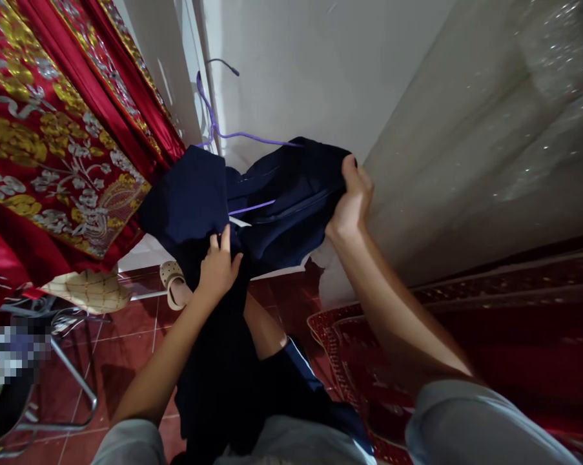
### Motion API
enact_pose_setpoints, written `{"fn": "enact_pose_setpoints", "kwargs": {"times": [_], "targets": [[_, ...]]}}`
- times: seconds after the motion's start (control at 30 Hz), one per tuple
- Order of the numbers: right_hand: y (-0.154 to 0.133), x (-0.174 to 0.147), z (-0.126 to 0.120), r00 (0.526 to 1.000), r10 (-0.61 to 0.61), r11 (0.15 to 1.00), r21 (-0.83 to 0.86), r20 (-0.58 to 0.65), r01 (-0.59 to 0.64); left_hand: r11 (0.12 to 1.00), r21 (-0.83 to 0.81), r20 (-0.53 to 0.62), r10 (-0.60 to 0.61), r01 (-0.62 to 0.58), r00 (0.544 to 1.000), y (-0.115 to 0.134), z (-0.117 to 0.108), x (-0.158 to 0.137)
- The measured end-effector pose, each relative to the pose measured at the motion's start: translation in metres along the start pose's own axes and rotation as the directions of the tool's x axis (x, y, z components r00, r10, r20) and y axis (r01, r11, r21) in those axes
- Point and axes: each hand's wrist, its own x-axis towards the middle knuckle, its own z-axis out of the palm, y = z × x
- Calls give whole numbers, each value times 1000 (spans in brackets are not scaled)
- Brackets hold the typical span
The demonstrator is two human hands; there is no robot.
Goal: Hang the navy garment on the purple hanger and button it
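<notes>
A navy garment (pixel 189 187) hangs on a purple wire hanger (pixel 252 136) in front of me, its front parted. Through the opening show the hanger's lower bar and a small white strip like a label. My right hand (pixel 353 200) grips the garment at its right shoulder and holds that side outward. Lower down, near the middle, my left hand (pixel 218 266) has its fingers on the front edge, with the index finger stretched up and the thumb apart. The garment's dark lower part drops down in front of my body.
Red cloth with gold and silver embroidery (pixel 53 135) hangs at left. A pale wall (pixel 310 71) stands behind, with clear plastic sheeting (pixel 489 142) at right. Patterned red fabric (pixel 441 361) lies lower right. A metal-legged chair (pixel 78 387) and beige clog (pixel 172 284) are on the red tiles.
</notes>
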Motion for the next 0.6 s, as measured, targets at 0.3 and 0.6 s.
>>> {"fn": "enact_pose_setpoints", "kwargs": {"times": [0.3,0.6], "targets": [[18,-32,-7,975,-96,987,-148,-201,66,771,-636,-258,-173,-32,950,15,20,-56],[-27,-196,-17,866,253,967,-132,432,-216,486,-860,-321,-281,-154,905,78,32,-93]]}}
